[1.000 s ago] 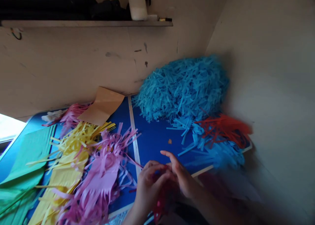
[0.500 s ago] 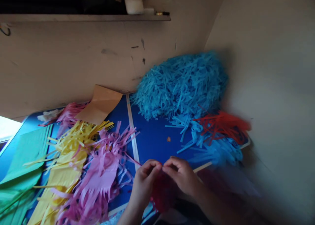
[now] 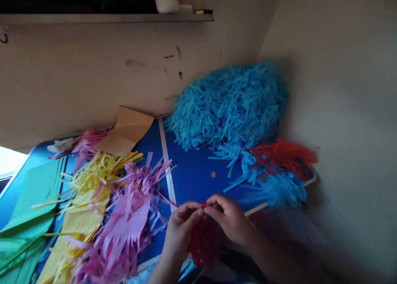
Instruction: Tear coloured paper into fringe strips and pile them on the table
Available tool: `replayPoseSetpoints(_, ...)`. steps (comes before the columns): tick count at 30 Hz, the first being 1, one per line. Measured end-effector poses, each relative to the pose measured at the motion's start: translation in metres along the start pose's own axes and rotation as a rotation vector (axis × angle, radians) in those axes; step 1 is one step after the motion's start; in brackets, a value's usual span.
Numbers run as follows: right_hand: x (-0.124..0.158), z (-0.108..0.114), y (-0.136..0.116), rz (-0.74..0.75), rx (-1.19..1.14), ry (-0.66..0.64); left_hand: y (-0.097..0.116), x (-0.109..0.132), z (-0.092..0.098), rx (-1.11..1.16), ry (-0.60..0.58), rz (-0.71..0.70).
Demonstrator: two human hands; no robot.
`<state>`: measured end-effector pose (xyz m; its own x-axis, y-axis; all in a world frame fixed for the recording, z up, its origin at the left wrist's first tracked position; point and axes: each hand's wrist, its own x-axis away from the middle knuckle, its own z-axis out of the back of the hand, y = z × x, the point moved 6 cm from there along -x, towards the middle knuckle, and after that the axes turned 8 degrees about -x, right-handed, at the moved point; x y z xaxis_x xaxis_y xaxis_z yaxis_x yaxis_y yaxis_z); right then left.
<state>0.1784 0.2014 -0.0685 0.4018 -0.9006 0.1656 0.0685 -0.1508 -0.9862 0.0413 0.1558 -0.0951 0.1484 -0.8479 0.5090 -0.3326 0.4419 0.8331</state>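
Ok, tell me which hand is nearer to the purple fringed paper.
Left. The left hand is just to the right of the purple fringed paper; the right hand is farther right, on the far side of the left hand.

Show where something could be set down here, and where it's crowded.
Open blue tabletop lies between the white stripe, blue fringed pile, left hand and right hand, around a brown scrap. Crowded: left, with green paper, yellow fringe and lilac fringe; right, with red fringe.
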Motion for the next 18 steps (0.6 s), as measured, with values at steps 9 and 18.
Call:
replayPoseSetpoints(9, 0.008, -0.003, 0.009, -0.081, -0.253, -0.275, 0.007, 0.004, -0.005, -0.321, 0.016, -0.231)
replayPoseSetpoints(18, 0.002, 0.015, -0.024, 0.382, 0.289, 0.069, 0.014, 0.014, -0.01, -0.882, 0.198, -0.544)
